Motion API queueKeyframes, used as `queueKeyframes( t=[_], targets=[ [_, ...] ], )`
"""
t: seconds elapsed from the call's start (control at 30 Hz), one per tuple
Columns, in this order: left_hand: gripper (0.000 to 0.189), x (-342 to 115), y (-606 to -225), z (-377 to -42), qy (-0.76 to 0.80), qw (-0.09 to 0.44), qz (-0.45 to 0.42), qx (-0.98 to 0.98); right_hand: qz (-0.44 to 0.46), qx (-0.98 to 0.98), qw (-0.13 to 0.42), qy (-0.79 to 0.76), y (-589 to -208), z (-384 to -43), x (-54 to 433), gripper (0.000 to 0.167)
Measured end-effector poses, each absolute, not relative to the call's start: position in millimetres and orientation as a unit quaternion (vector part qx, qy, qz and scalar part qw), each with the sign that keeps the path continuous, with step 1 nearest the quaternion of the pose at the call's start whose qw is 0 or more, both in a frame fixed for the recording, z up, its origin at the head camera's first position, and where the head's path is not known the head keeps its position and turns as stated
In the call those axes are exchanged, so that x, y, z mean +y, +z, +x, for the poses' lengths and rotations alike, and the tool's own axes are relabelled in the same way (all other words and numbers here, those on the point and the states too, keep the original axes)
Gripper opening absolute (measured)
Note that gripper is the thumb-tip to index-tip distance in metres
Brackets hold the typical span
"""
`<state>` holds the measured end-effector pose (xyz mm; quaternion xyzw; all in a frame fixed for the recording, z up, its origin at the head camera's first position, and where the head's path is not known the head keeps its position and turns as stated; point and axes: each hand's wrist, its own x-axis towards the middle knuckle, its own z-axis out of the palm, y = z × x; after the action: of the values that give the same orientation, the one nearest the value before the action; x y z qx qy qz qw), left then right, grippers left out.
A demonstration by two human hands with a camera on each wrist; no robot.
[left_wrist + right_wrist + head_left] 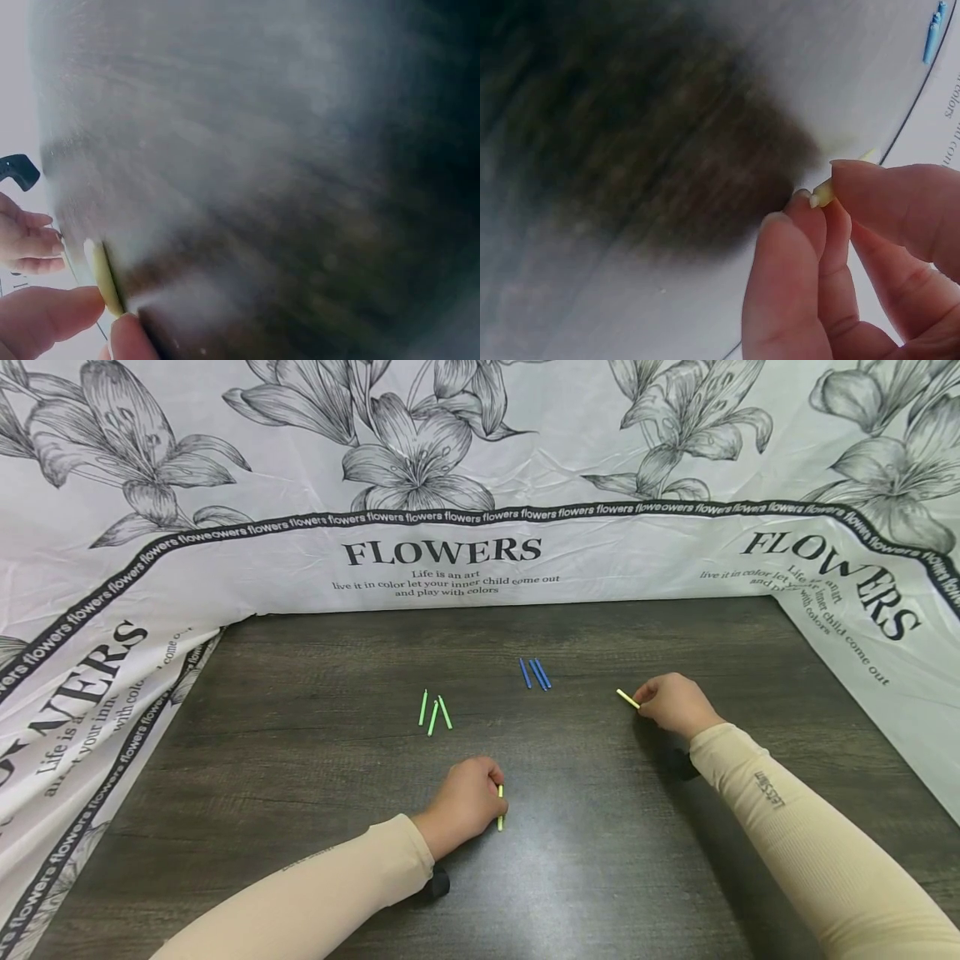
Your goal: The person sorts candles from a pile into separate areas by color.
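Near the front middle of the table, my left hand (467,797) pinches a thin yellow candle (500,821). In the left wrist view that candle (101,271) sticks out past the fingertips, close over the wood. Farther right and back, my right hand (675,703) holds a second yellow candle (626,697) by one end between thumb and fingers, its free end pointing left and away. The right wrist view shows this candle's pale tip (821,195) at the fingertips, with part of its length hidden behind a finger.
Three green candles (433,717) lie loosely grouped left of centre on the dark wooden table (300,693). Three blue candles (535,673) lie side by side farther back. A white flower-print cloth (450,560) stands along the back and both sides.
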<state>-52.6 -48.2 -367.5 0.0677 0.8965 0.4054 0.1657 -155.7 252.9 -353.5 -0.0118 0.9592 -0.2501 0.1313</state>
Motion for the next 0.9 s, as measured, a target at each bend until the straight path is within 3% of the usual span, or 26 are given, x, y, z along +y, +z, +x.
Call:
queueKeyframes(
  t=[0.9],
  targets=[
    [0.013, -45.4, -364.8, -49.6, 0.369, 0.161, 0.076, 0.912, -0.023, 0.965, 0.127, -0.228, -355.1, -159.1, 252.0, 0.019]
  ],
)
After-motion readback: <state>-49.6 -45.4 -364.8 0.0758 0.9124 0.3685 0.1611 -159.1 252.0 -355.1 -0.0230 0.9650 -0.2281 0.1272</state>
